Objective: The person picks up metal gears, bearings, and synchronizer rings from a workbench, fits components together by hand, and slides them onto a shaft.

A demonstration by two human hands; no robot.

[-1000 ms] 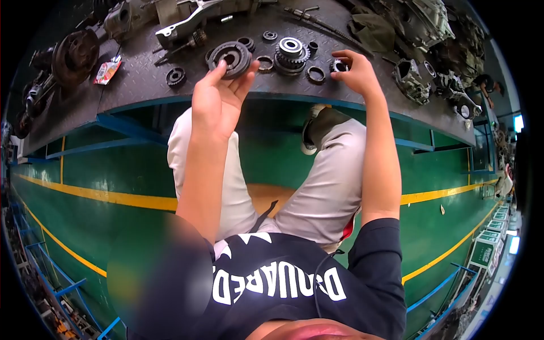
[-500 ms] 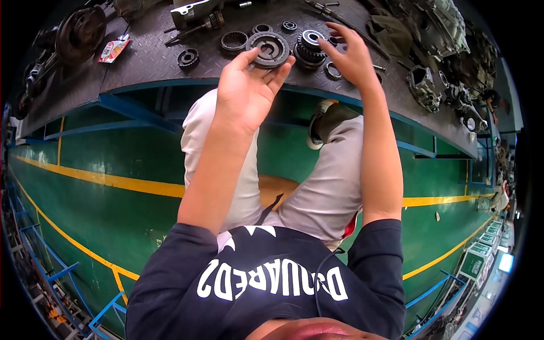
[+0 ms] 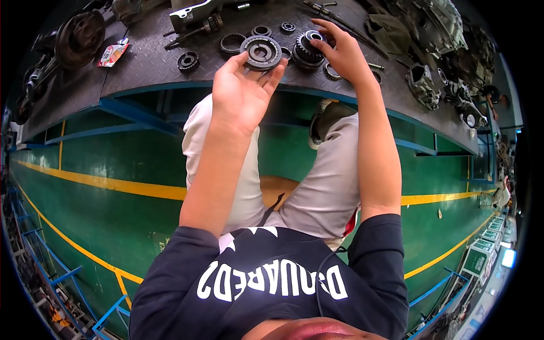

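Note:
In my left hand (image 3: 242, 93) is a round synchronizer hub with its sleeve (image 3: 262, 52), a thick metal ring with a toothed bore. The thumb and fingers hold it by its lower rim, just above the table's front edge. My right hand (image 3: 343, 54) reaches in from the right, its fingers curved round the top of a stacked gear (image 3: 306, 52), the thumb lying on its upper face. The far side of that grip is partly hidden. A toothed ring (image 3: 331, 71) lies below the right hand, and another ring (image 3: 232, 43) lies behind the left.
The metal workbench (image 3: 141, 73) holds a small bearing (image 3: 288, 26), a gear (image 3: 187, 61), a geared shaft (image 3: 209, 25), a long rod (image 3: 351, 31) and a red-white packet (image 3: 113, 54). Housings (image 3: 425, 85) stand at the right. Another person (image 3: 496, 99) is at far right.
My left hand has shifted slightly left and down with the synchronizer hub. My right hand has moved left, its fingers closing in on the stacked gear, whose top looks more tilted.

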